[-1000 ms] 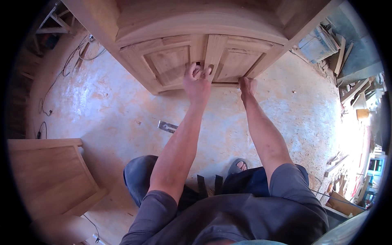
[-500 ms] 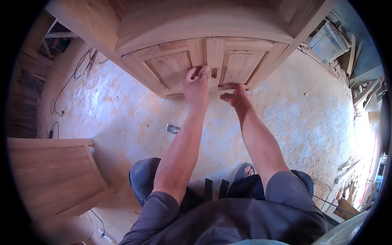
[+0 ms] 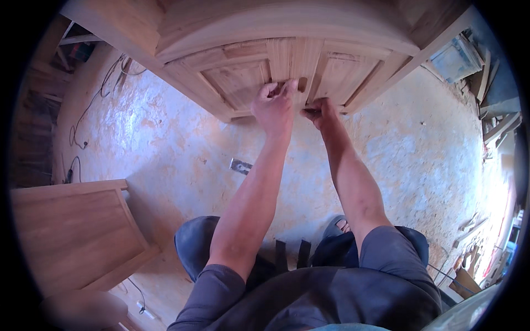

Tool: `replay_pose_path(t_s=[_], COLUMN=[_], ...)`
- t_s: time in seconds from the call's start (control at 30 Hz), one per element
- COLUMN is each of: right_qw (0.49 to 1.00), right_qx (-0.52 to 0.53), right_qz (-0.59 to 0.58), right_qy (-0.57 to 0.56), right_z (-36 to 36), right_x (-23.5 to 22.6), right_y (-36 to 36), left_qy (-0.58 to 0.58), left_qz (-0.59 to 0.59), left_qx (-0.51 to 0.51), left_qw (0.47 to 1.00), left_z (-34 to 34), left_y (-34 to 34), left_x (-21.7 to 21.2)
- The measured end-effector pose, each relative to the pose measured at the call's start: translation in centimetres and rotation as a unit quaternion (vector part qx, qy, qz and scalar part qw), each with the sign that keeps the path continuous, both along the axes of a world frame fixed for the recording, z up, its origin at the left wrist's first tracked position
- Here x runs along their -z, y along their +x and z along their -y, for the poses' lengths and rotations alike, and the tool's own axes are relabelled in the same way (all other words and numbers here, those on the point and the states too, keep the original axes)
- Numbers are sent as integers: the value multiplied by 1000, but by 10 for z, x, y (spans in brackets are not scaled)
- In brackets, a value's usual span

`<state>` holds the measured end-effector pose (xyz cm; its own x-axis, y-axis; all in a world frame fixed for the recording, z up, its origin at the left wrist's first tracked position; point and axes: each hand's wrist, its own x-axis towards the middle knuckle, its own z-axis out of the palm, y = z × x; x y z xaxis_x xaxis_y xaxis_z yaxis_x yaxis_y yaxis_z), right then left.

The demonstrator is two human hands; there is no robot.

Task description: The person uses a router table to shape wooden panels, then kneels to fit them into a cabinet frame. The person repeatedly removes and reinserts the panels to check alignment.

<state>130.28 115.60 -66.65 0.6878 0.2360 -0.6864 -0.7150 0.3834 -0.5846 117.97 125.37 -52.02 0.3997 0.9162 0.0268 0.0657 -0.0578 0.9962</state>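
An unpainted wooden cabinet [image 3: 287,27] stands before me with two panelled doors side by side. My left hand [image 3: 273,107] is closed at the inner edge of the left cabinet door [image 3: 237,85], its fingertips hooked where a handle slot seems to lie under them. An oblong slot [image 3: 302,84] shows in the right cabinet door [image 3: 348,74]. Low on that door, my right hand [image 3: 324,113] has its fingers curled at the bottom edge; the fingertips are partly hidden in shadow.
Behind my left arm a small metal plate [image 3: 240,166] lies on the dusty floor [image 3: 182,154]. A wooden panelled piece [image 3: 77,237] stands at the left, with a black cable [image 3: 83,118] beyond. At the right are a pale bucket [image 3: 455,58] and wood offcuts [image 3: 502,124].
My right hand's fingers, stretched out before, have curled in at the right door's bottom edge. The left hand keeps its hold on the left door. The view has shifted slightly.
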Motion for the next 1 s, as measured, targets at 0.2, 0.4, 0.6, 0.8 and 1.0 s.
replay_pose_path(t_s=[0.2,0.4,0.6,0.8,1.0], right_qw=[1000,981,997,998,995], right_qx=[-10,-49,20,-43,-83], right_qz=[2,180,76,39,54], right_qy=[23,-51,7,2,-6], right_z=[-2,42,58,51,67], right_x=[17,60,15,-6,9], right_y=[-8,0,19,31,49], left_qy=[-26,16,-67,-77,-64], left_qz=[17,-21,55,69,35], left_qx=[-22,31,12,21,43], left_qw=[999,999,996,994,996], left_z=[1,4,9,-3,4], left_y=[5,10,15,12,18], left_x=[-5,-9,-6,-1,-6])
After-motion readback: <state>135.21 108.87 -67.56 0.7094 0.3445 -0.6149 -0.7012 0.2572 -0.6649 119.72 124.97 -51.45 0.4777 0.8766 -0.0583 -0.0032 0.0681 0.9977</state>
